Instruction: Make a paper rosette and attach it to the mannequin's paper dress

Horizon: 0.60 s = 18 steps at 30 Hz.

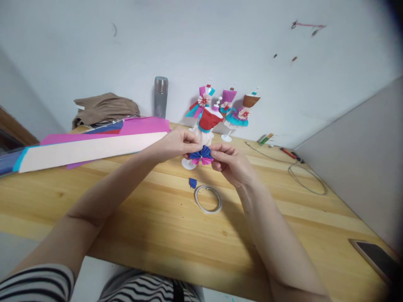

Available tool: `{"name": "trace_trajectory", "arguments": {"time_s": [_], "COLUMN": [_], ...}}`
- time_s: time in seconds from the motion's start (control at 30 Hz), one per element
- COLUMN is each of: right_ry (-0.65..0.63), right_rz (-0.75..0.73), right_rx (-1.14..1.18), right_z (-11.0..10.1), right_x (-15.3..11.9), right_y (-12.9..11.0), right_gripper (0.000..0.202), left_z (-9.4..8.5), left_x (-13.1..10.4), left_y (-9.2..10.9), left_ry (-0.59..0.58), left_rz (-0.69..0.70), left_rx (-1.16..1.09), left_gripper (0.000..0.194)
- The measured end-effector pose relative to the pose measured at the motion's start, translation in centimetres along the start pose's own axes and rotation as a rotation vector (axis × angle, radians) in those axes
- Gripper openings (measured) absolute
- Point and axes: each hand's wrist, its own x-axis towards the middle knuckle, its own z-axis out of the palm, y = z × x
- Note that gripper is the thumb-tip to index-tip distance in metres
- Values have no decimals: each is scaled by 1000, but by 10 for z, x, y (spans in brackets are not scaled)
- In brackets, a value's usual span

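Between my two hands is a pleated paper rosette (201,155), blue on top and pink below. My left hand (176,144) pinches its left upper edge between thumb and fingers. On the other side, my right hand (231,161) grips the right edge, fingers curled behind it. Directly behind the rosette stands a small dress-form figure (210,121) with a red top and pale skirt, its white round base (189,163) partly hidden by my left hand. Below my hands lie a blue paper scrap (192,183) and a roll of narrow white tape (208,199).
Several dressed mini figures (247,111) stand by the wall. To the left are coloured paper sheets (94,149), brown cloth (107,109) and a grey bottle (160,98). At right lie a cable (307,182), a green-labelled item (266,139), a red-and-black tool (289,154) and a phone (374,258).
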Motion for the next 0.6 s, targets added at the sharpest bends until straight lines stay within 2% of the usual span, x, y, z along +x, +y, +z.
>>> {"name": "trace_trajectory", "arguments": {"time_s": [0.17,0.3,0.43,0.6], "right_ry": [24,55,57,71], "right_rz": [-49,-113,-134,-147], "right_rx": [53,97,101,135], "right_z": [-2,-5,-4,2], "right_x": [0,0,2,3], "right_y": [-1,-2,0,4], "right_gripper": [21,20,24,29], "left_z": [-1,-3,2,16], "left_x": [-2,-2,-2,0], "left_y": [5,9,11,6], "left_ry": [66,196,329,319], "left_rz": [-13,-33,11,7], "left_rx": [-175,-278,-311,-253], "left_gripper": [16,13,17,24]}}
